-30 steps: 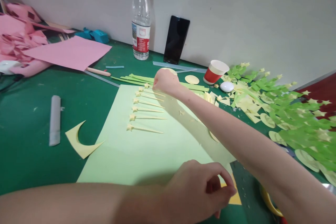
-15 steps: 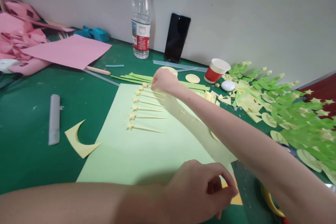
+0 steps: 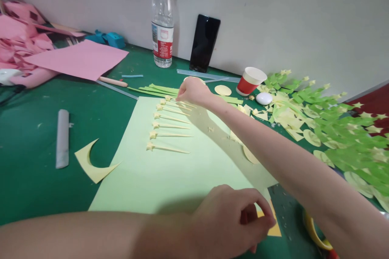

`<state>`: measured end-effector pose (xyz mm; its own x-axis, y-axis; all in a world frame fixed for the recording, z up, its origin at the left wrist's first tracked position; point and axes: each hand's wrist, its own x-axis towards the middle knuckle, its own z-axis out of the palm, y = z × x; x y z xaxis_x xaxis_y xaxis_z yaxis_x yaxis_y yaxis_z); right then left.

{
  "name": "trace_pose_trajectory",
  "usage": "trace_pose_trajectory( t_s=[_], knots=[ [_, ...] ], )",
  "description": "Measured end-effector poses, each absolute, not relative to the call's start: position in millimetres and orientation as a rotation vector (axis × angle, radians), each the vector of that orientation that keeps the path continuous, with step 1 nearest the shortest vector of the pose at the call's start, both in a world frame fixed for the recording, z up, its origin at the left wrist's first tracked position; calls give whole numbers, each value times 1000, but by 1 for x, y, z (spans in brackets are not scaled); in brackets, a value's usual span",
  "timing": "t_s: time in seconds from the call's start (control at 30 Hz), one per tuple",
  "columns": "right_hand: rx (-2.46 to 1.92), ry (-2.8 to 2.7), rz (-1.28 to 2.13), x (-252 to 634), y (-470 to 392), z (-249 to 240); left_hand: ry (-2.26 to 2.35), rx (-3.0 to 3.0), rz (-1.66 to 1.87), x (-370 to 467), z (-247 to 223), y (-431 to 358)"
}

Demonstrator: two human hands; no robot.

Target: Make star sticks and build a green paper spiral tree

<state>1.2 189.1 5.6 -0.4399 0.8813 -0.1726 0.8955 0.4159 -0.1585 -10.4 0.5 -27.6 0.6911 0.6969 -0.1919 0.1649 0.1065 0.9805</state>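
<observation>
On a light green sheet [image 3: 170,182] lies a column of several pale yellow star-tipped sticks [image 3: 170,135]. My right hand [image 3: 193,91] reaches over the sheet's far edge, fingers pinched at the topmost stick; what is between the fingertips is too small to make out. Green paper strips [image 3: 161,89] lie just beyond it. In the near foreground my left hand [image 3: 232,220] hovers over the sheet's lower right part, thumb and fingertips pressed together in a loop; whether they hold anything is hidden.
A bottle [image 3: 163,28], a phone [image 3: 205,42] and a paper cup [image 3: 251,81] stand along the wall. Green and yellow cutouts [image 3: 334,129] pile at the right. Pink paper [image 3: 82,58], a white roll [image 3: 62,138] and a yellow scrap [image 3: 92,166] lie left.
My right hand has shifted very slightly to the right and up, near the topmost stick. My left hand is in the same place and pose.
</observation>
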Motion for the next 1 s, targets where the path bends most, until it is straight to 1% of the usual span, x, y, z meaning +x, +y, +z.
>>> trace_pose_trajectory(
  t_s=[0.27, 0.53, 0.73, 1.0],
  knots=[
    [1684, 2564, -180, 32, 204, 7, 768, 1443, 432, -11, -28, 1],
    [1607, 2552, -120, 47, 203, -3, 766, 1424, 416, -10, -26, 1],
    [1593, 2566, -149, 46, 204, 0, 762, 1422, 399, -11, -25, 2],
    [1636, 2623, -290, 43, 206, -6, 798, 1442, 375, -12, -24, 1]
  ],
)
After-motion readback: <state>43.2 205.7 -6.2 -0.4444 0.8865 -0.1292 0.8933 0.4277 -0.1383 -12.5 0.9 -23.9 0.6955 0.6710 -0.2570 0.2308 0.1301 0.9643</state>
